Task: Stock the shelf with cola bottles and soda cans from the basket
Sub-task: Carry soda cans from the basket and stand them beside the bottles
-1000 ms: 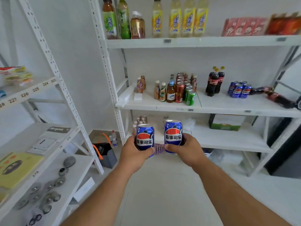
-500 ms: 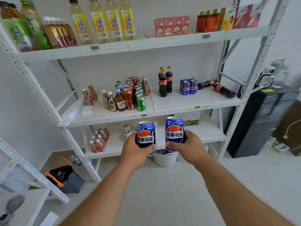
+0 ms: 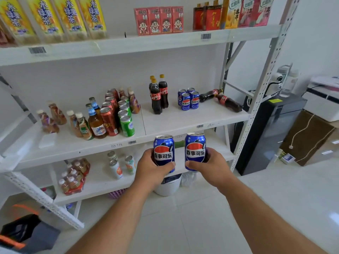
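Note:
My left hand (image 3: 152,168) grips an upright blue soda can (image 3: 163,150), and my right hand (image 3: 209,166) grips a second blue soda can (image 3: 195,149) beside it. Both cans are held in the air just in front of the middle shelf (image 3: 183,121). On that shelf stand three cola bottles (image 3: 158,95) and a cluster of several blue soda cans (image 3: 188,99). Two more cola bottles (image 3: 221,99) lie on their sides at the shelf's right end. A pink basket (image 3: 117,193) shows partly under the lower shelf.
Mixed bottles and red and green cans (image 3: 110,114) fill the middle shelf's left half. The top shelf (image 3: 128,44) carries tea bottles and drink cartons. A white bucket (image 3: 167,186) stands on the floor below my hands. A black cabinet (image 3: 266,132) stands right of the rack post.
The view has swung right and closer to the rack. Both hands have kept their cans and now hold them nearer the middle shelf's front edge.

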Action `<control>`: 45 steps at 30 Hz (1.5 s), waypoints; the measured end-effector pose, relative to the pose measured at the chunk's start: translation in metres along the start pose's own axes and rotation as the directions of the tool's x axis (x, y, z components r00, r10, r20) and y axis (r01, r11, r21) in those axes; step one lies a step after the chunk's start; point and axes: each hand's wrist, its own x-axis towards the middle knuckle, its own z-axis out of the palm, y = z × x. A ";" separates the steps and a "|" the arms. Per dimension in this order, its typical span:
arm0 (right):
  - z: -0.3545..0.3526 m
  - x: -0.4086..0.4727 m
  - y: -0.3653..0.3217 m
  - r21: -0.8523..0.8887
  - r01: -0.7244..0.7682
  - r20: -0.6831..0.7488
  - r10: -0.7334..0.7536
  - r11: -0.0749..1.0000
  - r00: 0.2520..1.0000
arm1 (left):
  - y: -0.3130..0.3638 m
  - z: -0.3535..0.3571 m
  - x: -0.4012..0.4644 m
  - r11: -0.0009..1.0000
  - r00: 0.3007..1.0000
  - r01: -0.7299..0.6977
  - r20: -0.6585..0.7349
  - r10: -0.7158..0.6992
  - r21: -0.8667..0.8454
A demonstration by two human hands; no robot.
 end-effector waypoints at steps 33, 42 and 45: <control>-0.180 0.283 0.039 -0.023 0.012 0.132 -0.008 1.000 0.991 | 0.095 0.230 0.197 0.996 0.994 0.086 -0.065 -0.087 -0.027; -0.161 0.369 0.042 -0.042 -0.033 0.165 0.040 0.999 0.985 | 0.081 0.239 0.282 0.991 0.989 0.119 -0.082 -0.123 -0.055; -0.151 0.401 0.045 -0.063 -0.047 0.173 0.057 0.997 0.983 | 0.068 0.242 0.314 0.990 0.989 0.126 -0.077 -0.130 -0.056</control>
